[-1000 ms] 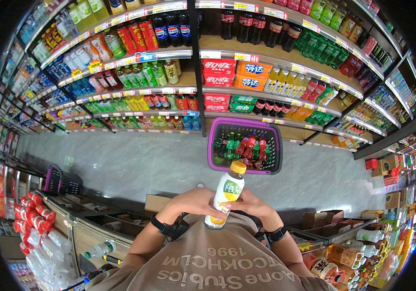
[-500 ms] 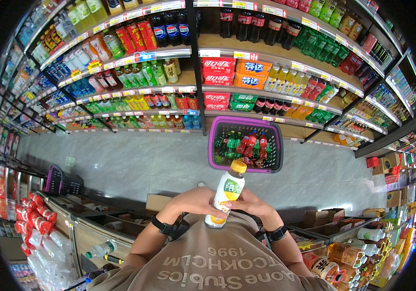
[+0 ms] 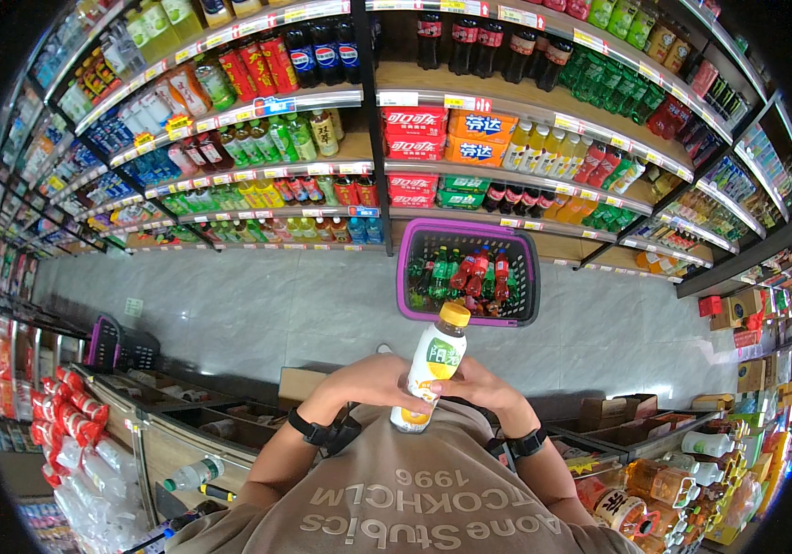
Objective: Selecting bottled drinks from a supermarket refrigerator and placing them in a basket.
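Note:
Close in front of my chest is a white drink bottle (image 3: 422, 395) with a yellow cap and a green and yellow label. It leans with its cap away from me. My left hand (image 3: 380, 383) is closed on the bottle's left side, and my right hand (image 3: 481, 388) grips it from the right. Some of the fingers are hidden behind the bottle. Beyond the cap, a purple and black shopping basket (image 3: 405, 291) sits on the floor against the shelves. Red-capped and green soda bottles (image 3: 477, 270) lie inside it.
Drink shelves (image 3: 525, 168) curve across the far side, filled with bottles and boxed packs. Another purple and black basket (image 3: 105, 340) stands at left. Low display counters flank me, with a green-capped bottle (image 3: 195, 473) on the left one and large jugs (image 3: 659, 482) at right.

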`<action>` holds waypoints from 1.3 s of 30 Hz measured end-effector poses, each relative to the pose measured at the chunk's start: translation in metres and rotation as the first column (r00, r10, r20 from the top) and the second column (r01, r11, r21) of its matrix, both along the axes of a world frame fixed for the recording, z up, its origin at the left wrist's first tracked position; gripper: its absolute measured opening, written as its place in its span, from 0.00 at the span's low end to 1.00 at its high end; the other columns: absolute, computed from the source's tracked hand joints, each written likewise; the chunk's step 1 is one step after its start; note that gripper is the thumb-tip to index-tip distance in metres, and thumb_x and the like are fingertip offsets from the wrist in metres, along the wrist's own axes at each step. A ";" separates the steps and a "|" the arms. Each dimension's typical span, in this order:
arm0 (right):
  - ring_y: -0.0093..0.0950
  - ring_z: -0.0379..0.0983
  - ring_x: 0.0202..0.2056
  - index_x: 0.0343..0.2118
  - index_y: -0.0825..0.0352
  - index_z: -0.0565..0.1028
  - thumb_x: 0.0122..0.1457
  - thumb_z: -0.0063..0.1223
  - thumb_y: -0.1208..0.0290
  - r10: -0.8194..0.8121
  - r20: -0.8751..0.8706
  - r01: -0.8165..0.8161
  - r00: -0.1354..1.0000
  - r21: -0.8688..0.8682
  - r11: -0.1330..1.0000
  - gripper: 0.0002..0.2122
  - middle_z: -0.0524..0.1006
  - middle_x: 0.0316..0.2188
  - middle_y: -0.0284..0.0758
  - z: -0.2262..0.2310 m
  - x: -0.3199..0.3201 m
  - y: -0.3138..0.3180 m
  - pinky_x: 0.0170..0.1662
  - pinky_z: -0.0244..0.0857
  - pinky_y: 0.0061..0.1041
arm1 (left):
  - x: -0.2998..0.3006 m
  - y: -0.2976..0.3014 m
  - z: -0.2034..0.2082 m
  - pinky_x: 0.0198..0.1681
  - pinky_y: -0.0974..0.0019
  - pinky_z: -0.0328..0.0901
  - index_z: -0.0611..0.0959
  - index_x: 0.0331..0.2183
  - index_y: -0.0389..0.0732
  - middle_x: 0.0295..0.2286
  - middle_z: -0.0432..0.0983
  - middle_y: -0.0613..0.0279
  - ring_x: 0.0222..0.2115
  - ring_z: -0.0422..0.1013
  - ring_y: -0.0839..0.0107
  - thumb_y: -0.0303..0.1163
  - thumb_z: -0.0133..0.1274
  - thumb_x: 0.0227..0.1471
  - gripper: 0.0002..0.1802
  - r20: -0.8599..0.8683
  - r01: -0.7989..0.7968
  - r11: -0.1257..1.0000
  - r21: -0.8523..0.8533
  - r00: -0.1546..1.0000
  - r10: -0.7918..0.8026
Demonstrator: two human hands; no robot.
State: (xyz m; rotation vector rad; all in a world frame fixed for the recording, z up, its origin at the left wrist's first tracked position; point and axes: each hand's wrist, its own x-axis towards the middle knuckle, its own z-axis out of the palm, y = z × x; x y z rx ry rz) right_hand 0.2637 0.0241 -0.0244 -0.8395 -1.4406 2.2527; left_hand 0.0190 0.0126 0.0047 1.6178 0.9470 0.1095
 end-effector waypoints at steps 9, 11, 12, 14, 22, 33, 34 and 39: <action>0.28 0.72 0.56 0.61 0.68 0.69 0.63 0.64 0.66 -0.001 0.000 0.001 1.000 0.000 1.000 0.26 0.77 0.54 0.36 -0.001 0.000 0.000 0.62 0.65 0.32 | 0.001 0.000 0.003 0.40 0.59 0.71 0.86 0.43 0.34 0.35 0.85 0.49 0.36 0.81 0.56 0.55 0.68 0.48 0.33 0.042 -0.020 1.000 0.010 0.999 0.020; 0.29 0.72 0.56 0.61 0.68 0.69 0.63 0.64 0.66 0.000 -0.007 0.000 1.000 0.013 1.000 0.26 0.77 0.54 0.36 -0.002 0.000 0.000 0.62 0.64 0.32 | 0.000 0.000 0.000 0.40 0.59 0.71 0.86 0.43 0.34 0.35 0.85 0.49 0.36 0.81 0.57 0.55 0.67 0.48 0.33 0.037 -0.016 1.000 0.020 0.999 0.015; 0.29 0.72 0.56 0.61 0.68 0.69 0.63 0.64 0.66 0.000 -0.006 0.000 1.000 0.013 1.000 0.26 0.77 0.54 0.36 -0.001 0.000 0.000 0.62 0.64 0.32 | 0.000 0.000 -0.001 0.40 0.59 0.71 0.86 0.43 0.34 0.35 0.85 0.49 0.36 0.81 0.57 0.55 0.67 0.48 0.33 0.038 -0.016 1.000 0.020 0.999 0.015; 0.26 0.74 0.53 0.56 0.69 0.72 0.63 0.64 0.69 -0.042 -0.010 0.042 0.999 -0.008 0.999 0.21 0.78 0.51 0.35 0.002 -0.002 -0.001 0.58 0.68 0.30 | 0.000 0.000 -0.001 0.40 0.59 0.71 0.86 0.42 0.34 0.35 0.85 0.49 0.36 0.81 0.57 0.56 0.67 0.48 0.33 0.014 -0.004 1.000 0.014 1.000 0.004; 0.29 0.72 0.56 0.62 0.68 0.68 0.64 0.63 0.65 0.010 0.019 -0.010 1.000 0.009 1.000 0.26 0.76 0.55 0.37 0.001 0.000 0.000 0.62 0.65 0.32 | -0.001 -0.001 -0.001 0.39 0.60 0.71 0.86 0.41 0.33 0.34 0.85 0.49 0.35 0.81 0.57 0.57 0.67 0.48 0.34 0.023 -0.027 1.000 -0.005 0.999 0.027; 0.29 0.72 0.56 0.61 0.68 0.69 0.64 0.63 0.65 0.006 0.019 -0.006 1.000 -0.003 1.000 0.25 0.77 0.54 0.36 -0.001 -0.001 -0.003 0.61 0.65 0.32 | -0.002 -0.003 0.001 0.36 0.60 0.71 0.86 0.40 0.33 0.32 0.84 0.50 0.32 0.80 0.58 0.57 0.68 0.47 0.34 0.017 -0.013 1.000 0.028 1.000 0.012; 0.28 0.72 0.55 0.60 0.68 0.69 0.64 0.63 0.65 0.004 0.019 -0.004 1.000 -0.005 1.000 0.25 0.77 0.54 0.36 -0.001 -0.001 -0.002 0.61 0.65 0.32 | -0.002 -0.003 0.000 0.36 0.60 0.71 0.86 0.40 0.33 0.32 0.84 0.50 0.32 0.80 0.58 0.57 0.68 0.47 0.34 0.021 -0.019 0.999 0.032 1.000 0.018; 0.28 0.73 0.55 0.60 0.68 0.69 0.63 0.63 0.66 0.006 0.015 -0.005 1.000 -0.008 1.000 0.25 0.77 0.54 0.35 -0.001 0.000 -0.001 0.61 0.66 0.31 | -0.001 -0.001 -0.001 0.36 0.60 0.71 0.86 0.40 0.33 0.32 0.84 0.50 0.32 0.80 0.58 0.55 0.68 0.47 0.33 0.012 -0.011 0.999 0.034 1.000 0.011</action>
